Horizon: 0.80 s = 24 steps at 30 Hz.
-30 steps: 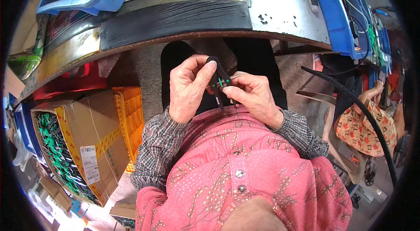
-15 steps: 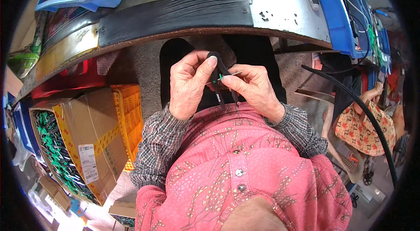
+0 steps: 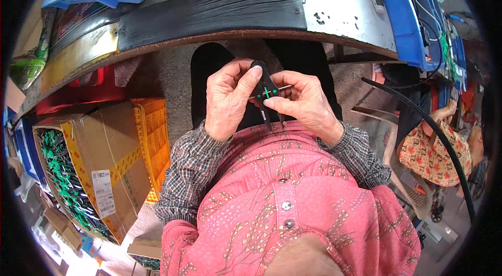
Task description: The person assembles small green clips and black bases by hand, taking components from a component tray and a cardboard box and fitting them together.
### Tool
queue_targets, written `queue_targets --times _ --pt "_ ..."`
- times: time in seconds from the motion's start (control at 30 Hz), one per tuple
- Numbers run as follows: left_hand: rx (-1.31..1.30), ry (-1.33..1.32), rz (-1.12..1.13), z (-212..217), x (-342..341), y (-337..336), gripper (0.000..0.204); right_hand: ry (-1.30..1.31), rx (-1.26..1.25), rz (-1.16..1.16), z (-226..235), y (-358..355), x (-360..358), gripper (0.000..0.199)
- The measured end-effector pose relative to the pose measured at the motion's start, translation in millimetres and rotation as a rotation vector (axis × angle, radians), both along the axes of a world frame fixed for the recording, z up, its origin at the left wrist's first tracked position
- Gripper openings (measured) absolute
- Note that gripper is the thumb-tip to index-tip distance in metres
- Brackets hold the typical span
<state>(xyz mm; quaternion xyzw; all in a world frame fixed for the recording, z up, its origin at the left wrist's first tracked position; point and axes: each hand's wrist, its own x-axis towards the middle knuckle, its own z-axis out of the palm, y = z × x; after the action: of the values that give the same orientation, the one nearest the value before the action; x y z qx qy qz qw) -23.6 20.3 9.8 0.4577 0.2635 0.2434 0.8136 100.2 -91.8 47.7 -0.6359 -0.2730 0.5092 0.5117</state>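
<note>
Mid-frame, left hand (image 3: 228,99) and right hand (image 3: 303,103) fingers pinch a black tool (image 3: 265,93); best keep the thin rod (image 3: 285,88) level.

Left hand (image 3: 228,99): raised before the chest, fingers curled, thumb tip pressed forward toward the right hand.
Right hand (image 3: 302,102): level with the left, fingers bent inward, thumb and forefinger pinched.
Spacing: fingertips nearly meeting.
Forearms: both rising from below, elbows bent, sleeves at wrists.

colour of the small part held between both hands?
Black part with a green cross-shaped insert; head view, pinched between left hand and right hand.
</note>
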Motion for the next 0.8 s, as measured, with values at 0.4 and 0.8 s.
queue_targets --times 0.4,0.8 --pt "0.003 -0.027 -0.009 -0.8 1.4 -0.4 0.023 -0.063 -0.004 0.042 -7.0 -1.8 3.6 0.017" --pt "-0.010 -0.044 -0.010 -5.4 1.4 0.8 0.022 -0.072 -0.043 0.066 -5.8 -1.3 4.3 0.021"
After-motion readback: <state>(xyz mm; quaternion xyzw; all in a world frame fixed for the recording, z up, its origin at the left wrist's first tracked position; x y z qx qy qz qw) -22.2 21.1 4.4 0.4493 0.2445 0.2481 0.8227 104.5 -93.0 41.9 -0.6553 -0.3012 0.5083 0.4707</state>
